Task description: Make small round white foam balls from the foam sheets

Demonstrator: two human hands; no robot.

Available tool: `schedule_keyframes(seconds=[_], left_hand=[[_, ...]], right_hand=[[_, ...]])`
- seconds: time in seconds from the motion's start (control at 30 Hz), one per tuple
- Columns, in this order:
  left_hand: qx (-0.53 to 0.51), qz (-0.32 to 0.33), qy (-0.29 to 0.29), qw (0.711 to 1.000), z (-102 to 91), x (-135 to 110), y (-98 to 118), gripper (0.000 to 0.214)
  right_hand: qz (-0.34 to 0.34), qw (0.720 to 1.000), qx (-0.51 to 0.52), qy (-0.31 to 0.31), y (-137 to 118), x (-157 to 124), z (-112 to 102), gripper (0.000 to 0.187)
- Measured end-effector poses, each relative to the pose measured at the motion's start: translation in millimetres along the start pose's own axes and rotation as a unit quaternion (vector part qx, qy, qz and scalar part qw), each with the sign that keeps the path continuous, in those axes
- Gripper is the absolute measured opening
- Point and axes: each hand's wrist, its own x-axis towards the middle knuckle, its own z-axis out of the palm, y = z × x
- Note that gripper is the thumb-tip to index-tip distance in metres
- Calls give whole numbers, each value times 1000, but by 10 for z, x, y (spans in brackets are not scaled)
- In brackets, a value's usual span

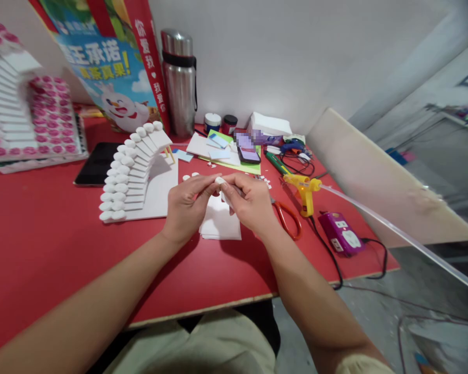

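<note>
Both hands meet over the middle of the table. My left hand (pixel 187 202) and my right hand (pixel 249 200) pinch a small rolled piece of white tissue (pixel 219 181) between their fingertips. White tissue also hangs below the right thumb. Under the hands lies a stack of white tissues (pixel 220 228). To the left stands a small white model staircase (pixel 138 179) on a white board, curved, with rounded white pieces (pixel 119 179) along its outer edge. A few similar white pieces (pixel 186 178) lie just behind my left hand.
Orange-handled scissors (pixel 288 221), a yellow glue gun (pixel 304 189) with a long glue stick, and a purple power socket (pixel 341 234) are at right. Behind are a steel flask (pixel 178 83), jars, paper and a phone (pixel 247 148). A dark tablet (pixel 95 163) and a pink-flowered model (pixel 54 114) lie left.
</note>
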Motion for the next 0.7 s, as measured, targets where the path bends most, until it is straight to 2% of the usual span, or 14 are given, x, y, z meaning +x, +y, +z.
schedule_keyframes(seconds=[0.17,0.3,0.4,0.5,0.57,0.7], left_hand=[[1,-9,-36,999,-37,46,-4,19],[-13,-44,-49,998,-62,74,14,19],[-9,-58,-45,997,-75,80,19,19],[-22,-86,-33,996,-79,74,5,19],[-49,-117,-21,992,-73,66,-13,18],[-122,-176,4,977,-51,58,-27,19]], right_hand=[[16,999,30,-18,35,27,-29,26],[31,997,57,-32,33,39,-42,28],[80,988,122,-49,-20,38,-27,32],[151,966,192,-83,-79,30,-3,34],[160,968,174,-78,-89,25,12,37],[101,994,34,-36,-40,21,38,29]])
